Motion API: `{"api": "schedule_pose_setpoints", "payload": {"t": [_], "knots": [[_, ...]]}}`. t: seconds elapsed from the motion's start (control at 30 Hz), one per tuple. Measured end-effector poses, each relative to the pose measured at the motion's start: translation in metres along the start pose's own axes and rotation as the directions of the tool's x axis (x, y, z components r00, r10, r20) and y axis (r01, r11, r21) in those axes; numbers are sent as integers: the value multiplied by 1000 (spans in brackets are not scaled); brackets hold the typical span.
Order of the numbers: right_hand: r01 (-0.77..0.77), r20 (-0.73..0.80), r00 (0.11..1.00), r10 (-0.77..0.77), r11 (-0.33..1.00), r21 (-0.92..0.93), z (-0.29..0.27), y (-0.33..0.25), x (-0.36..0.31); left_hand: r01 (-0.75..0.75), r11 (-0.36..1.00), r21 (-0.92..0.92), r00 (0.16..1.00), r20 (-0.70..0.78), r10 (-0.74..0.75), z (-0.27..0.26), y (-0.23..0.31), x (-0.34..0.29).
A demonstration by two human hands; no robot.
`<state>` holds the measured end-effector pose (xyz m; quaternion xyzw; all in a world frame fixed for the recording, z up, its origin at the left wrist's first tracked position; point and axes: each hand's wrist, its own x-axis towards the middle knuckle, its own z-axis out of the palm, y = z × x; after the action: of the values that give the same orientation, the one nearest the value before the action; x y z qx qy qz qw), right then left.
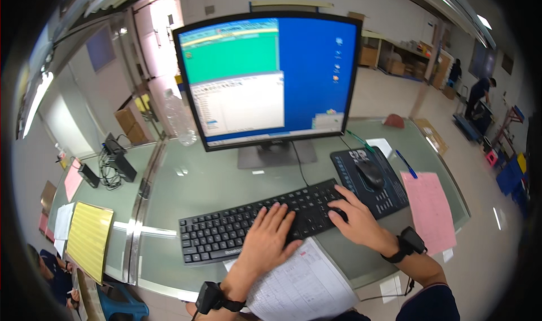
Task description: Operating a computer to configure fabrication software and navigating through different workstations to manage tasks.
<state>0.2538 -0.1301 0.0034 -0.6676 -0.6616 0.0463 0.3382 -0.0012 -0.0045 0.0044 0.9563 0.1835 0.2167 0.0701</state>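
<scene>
A black keyboard [226, 235] lies slanted across the glass-topped desk. My left hand [268, 236] rests palm down on its middle part, fingers stretched over the keys. Over the number pad at the keyboard's right end is my right hand [357, 219], its fingers apart and bent a little, holding nothing. Both wrists wear black strapped devices. Beneath my left hand, printed sheets [302, 281] stick out from the keyboard's near edge. Behind the keyboard stands a lit monitor [316, 78] with windows on its left half and a blue background on its right.
Right of the keyboard, a black mouse [370, 175] sits on a dark mouse pad [389, 202], near a blue pen [406, 164] and pink paper [430, 214]. A clear plastic bottle [179, 120] stands left of the monitor. Yellow paper [89, 239] and black adapters [121, 167] lie farther left.
</scene>
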Motion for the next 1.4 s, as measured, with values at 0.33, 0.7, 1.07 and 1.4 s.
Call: {"api": "schedule_pose_setpoints", "payload": {"t": [0.33, 0.7, 1.07, 1.4], "knots": [[-18, -114, 993, 7, 995, -96, -15, 19, 33, -49, 997, -65, 999, -18, 48, -1, 3, 0], [-192, -337, 934, 114, 960, -206, -28, 120, 34, -37, 993, -111, 997, -78, 28, -7, 2, 3], [-136, -334, 942, 35, 949, -285, -28, 119, 34, -20, 990, -137, 998, -70, 11, -6, 3, 5], [-137, -336, 941, 33, 947, -291, -28, 115, 33, -7, 990, -138, 998, -64, -2, -8, 4, 3]]}}
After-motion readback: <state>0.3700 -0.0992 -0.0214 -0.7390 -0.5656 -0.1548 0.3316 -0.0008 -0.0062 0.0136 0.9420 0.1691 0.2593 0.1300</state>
